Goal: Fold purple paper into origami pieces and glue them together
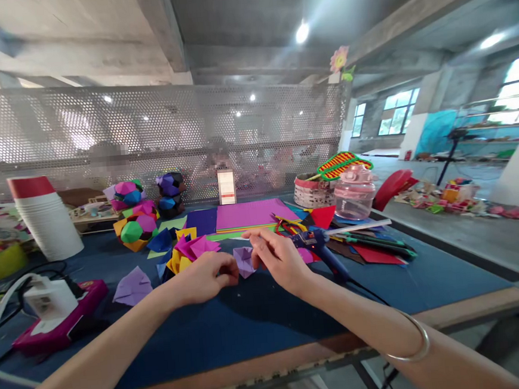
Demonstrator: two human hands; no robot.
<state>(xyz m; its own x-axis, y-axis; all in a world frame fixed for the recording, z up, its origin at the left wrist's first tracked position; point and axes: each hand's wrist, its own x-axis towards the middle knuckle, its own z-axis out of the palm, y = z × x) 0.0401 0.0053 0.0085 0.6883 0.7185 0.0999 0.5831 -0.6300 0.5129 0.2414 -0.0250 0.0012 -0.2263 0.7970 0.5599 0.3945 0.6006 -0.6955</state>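
A small folded piece of light purple paper (244,262) is between my two hands, above the blue table top. My right hand (279,259) has its bent fingers at the paper's right edge and appears to pinch it. My left hand (214,276) is curled at the paper's left edge, thumb near the fingers; what it holds, if anything, is hidden. Behind my left hand lie folded pink paper (196,246) and yellow paper (179,262) pieces. Another light purple folded piece (132,286) rests to the left. Just right of my right hand lies a blue glue gun (320,246).
Multicoloured paper balls (137,228) and stacked paper sheets (252,215) stand behind. To the left are a power strip (63,321) with cables and a stack of cups (46,220). Cutting tools (375,239), a pink-lidded bottle (354,196) and a basket (313,191) occupy the right.
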